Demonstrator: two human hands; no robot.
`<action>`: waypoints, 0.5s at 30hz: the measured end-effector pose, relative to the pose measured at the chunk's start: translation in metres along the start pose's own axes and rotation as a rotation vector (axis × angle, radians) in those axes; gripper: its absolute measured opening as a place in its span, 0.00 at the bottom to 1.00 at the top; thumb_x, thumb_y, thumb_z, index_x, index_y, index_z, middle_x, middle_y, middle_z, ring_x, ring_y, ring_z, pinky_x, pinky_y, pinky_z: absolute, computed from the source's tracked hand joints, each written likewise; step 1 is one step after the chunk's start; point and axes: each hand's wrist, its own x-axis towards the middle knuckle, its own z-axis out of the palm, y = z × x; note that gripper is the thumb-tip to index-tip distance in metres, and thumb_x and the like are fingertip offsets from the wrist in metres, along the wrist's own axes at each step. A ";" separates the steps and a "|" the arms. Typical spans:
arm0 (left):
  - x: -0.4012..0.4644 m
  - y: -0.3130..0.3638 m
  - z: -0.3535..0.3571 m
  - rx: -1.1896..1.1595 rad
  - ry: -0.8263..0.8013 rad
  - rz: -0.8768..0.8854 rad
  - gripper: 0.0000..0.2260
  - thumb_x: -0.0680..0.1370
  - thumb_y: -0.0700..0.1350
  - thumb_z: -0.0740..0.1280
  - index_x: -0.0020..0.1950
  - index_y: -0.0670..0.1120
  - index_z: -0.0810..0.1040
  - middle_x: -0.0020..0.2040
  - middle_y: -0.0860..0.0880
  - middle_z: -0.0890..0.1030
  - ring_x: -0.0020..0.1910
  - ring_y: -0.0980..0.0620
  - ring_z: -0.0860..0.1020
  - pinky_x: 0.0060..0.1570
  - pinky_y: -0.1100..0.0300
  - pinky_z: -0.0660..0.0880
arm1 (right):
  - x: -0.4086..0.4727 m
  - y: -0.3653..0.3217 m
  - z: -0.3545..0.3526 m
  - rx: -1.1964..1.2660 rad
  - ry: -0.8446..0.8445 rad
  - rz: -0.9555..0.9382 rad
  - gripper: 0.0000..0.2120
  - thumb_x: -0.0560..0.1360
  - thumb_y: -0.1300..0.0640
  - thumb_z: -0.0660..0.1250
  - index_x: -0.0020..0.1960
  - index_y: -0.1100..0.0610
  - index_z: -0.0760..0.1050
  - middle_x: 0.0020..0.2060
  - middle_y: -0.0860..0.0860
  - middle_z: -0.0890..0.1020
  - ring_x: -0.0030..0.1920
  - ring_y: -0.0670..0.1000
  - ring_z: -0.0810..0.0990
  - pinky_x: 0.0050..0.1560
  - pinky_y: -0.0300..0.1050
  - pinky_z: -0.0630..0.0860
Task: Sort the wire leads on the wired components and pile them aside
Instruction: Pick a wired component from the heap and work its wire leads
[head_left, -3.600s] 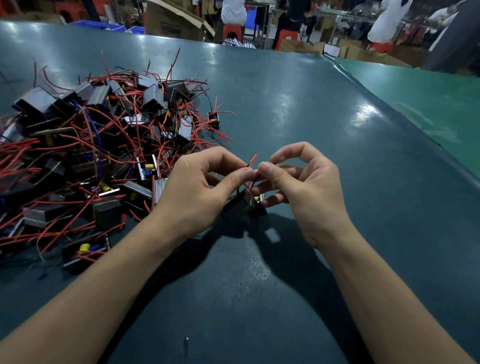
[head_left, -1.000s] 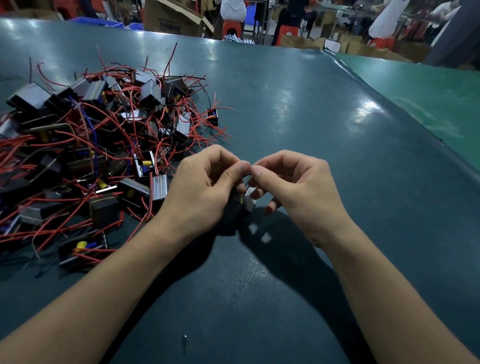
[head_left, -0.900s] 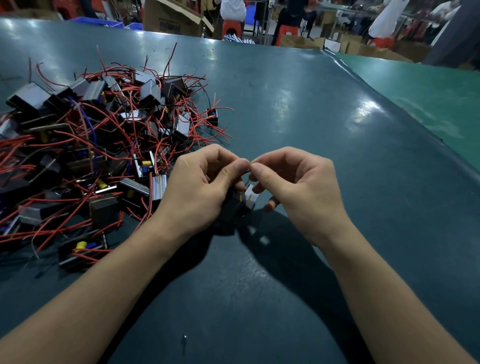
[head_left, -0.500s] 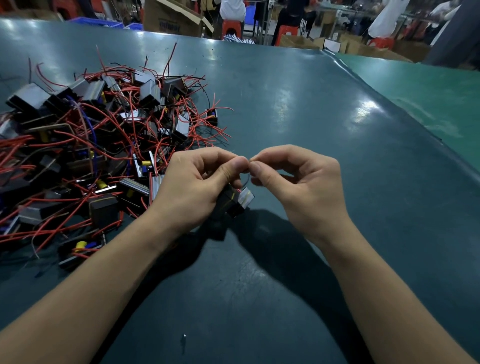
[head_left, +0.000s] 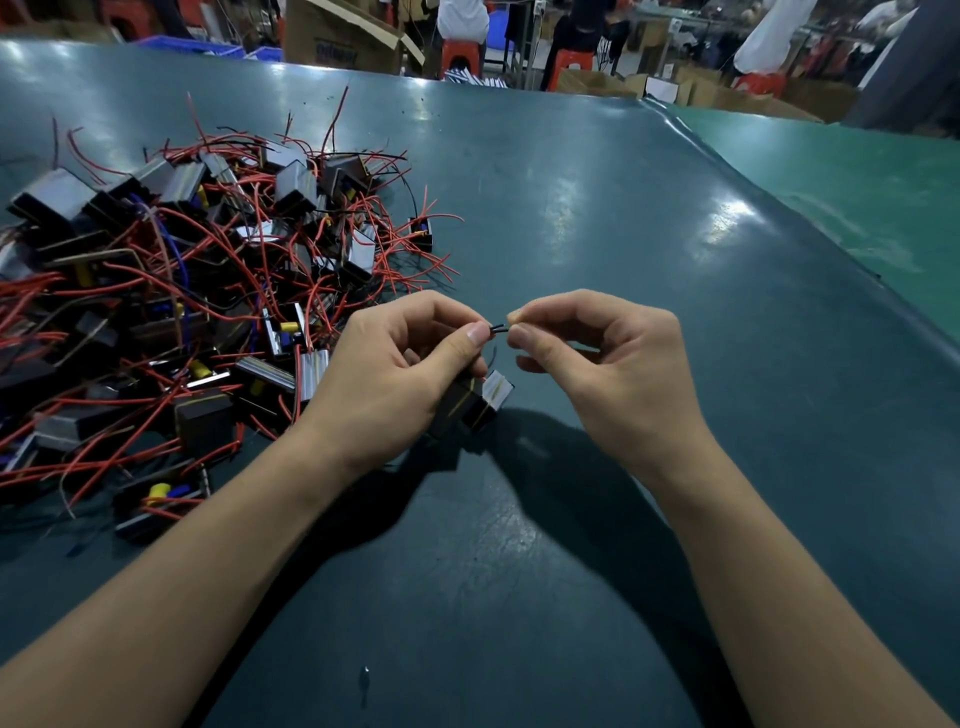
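Observation:
A small black wired component (head_left: 475, 402) with a silvery face hangs just above the table under my left hand (head_left: 395, 379), whose curled fingers hold it. A thin dark wire lead (head_left: 498, 328) runs between my two hands. My left thumb and forefinger pinch one end of it. My right hand (head_left: 608, 364) pinches the other end between thumb and forefinger. The component's far side is hidden by my left palm.
A big heap of black components with tangled red leads (head_left: 197, 291) covers the table's left side. The dark green table (head_left: 597, 234) stretches right to a raised edge, with a lighter green surface (head_left: 857, 182) beyond. Cardboard boxes (head_left: 343, 36), stools and people stand past the far edge.
My hands have drawn slightly apart, so a short stretch of dark lead now shows between the fingertips. The red lead seen earliest is out of sight. The component has turned a little under my left hand.

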 end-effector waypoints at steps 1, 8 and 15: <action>0.000 0.000 0.000 0.004 0.004 0.008 0.04 0.78 0.40 0.68 0.44 0.45 0.81 0.32 0.50 0.82 0.33 0.54 0.80 0.33 0.60 0.77 | 0.000 0.000 0.000 0.010 0.005 -0.001 0.05 0.72 0.65 0.73 0.43 0.56 0.82 0.41 0.50 0.85 0.39 0.53 0.84 0.42 0.56 0.83; -0.001 0.000 0.000 0.044 0.029 0.066 0.04 0.78 0.41 0.68 0.45 0.44 0.80 0.32 0.48 0.82 0.32 0.50 0.79 0.32 0.51 0.77 | -0.002 -0.002 0.001 -0.051 -0.006 -0.100 0.04 0.75 0.65 0.70 0.47 0.58 0.83 0.49 0.51 0.84 0.43 0.53 0.85 0.35 0.52 0.83; 0.001 -0.001 -0.002 0.065 -0.017 0.098 0.03 0.78 0.41 0.69 0.45 0.44 0.81 0.30 0.50 0.81 0.30 0.53 0.77 0.31 0.59 0.73 | -0.003 -0.001 -0.002 -0.124 -0.014 -0.119 0.03 0.75 0.64 0.71 0.47 0.61 0.83 0.49 0.52 0.84 0.43 0.52 0.85 0.29 0.51 0.81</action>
